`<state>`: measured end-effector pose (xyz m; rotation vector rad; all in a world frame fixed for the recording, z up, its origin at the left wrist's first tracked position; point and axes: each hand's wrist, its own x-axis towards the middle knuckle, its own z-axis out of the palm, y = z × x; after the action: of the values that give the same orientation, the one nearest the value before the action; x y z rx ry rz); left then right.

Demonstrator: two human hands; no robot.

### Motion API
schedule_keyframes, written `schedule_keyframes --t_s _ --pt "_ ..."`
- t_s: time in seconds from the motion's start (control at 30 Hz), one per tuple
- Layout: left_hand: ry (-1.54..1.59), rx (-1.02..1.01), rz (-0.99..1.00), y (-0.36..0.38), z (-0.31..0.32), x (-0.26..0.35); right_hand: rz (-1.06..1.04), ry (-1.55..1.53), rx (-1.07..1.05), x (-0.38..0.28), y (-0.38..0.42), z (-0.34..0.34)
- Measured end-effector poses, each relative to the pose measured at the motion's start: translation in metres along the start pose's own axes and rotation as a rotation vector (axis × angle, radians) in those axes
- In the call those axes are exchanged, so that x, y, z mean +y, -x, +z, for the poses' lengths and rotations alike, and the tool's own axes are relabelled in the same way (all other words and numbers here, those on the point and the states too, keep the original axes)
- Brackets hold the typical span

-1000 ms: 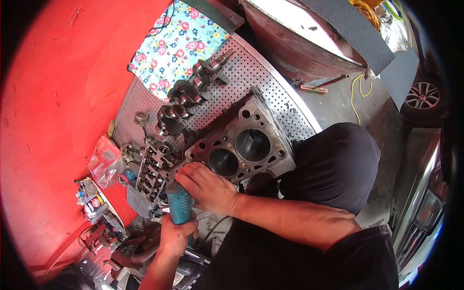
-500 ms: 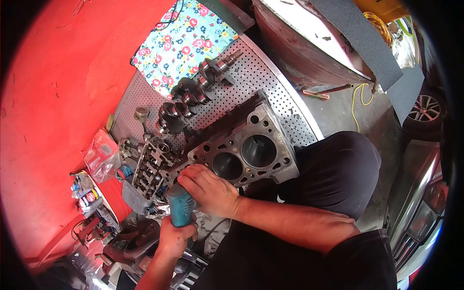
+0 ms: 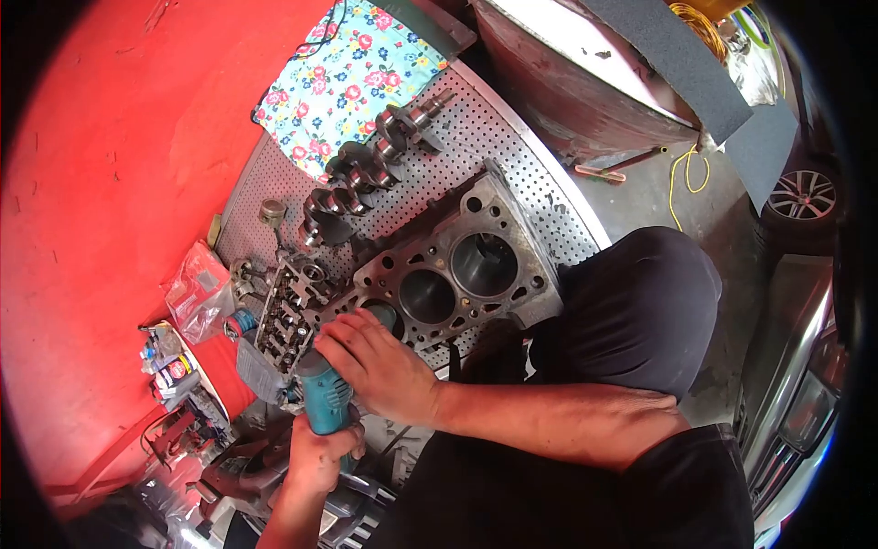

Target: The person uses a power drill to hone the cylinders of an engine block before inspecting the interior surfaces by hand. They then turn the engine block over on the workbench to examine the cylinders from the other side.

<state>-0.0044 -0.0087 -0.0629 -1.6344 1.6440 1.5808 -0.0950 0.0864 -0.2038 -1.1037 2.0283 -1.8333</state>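
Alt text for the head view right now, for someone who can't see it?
A person's left hand grips a teal power tool, right hand laid against its upper part, beside an engine block with open cylinder bores. Beyond the block, a crankshaft lies on a perforated metal table next to a floral cloth.

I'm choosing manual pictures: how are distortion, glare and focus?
Head view: the rim of the metal table bows, and the corners go black; head view: a bright streak glares off the car at lower right; head view: the power tool and engine block look fairly sharp.
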Motion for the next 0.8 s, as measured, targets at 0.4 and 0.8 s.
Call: schedule_keyframes --t_s 0.4,0.8 --pt "0.056 0.033 0.022 0.043 -0.015 0.011 -0.063 0.001 -0.038 -0.038 -0.009 0.000" --pt "0.021 0.094 0.033 0.067 -0.013 0.028 -0.089 -0.079 0.011 -0.055 -0.019 -0.003"
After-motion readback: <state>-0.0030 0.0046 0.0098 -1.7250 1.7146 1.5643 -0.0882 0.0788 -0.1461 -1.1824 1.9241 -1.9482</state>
